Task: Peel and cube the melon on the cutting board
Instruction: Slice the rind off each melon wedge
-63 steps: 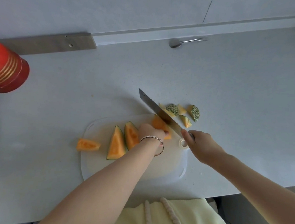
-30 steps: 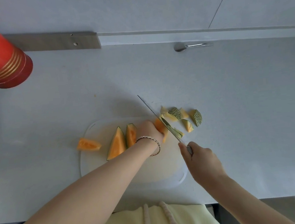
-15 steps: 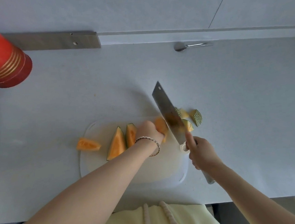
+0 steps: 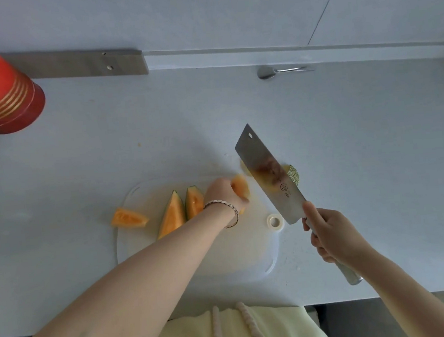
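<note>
wedges (image 4: pixel 172 217) on board (image 4: pixel 249 246): two.

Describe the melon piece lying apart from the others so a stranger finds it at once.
Find the white cutting board on the counter. At its left edge lies a small orange melon piece. Unlike the two green-edged wedges to its right, it lies alone.

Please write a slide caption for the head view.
Left hand holds a melon piece over the cutting board; right hand holds the cleaver.
</note>
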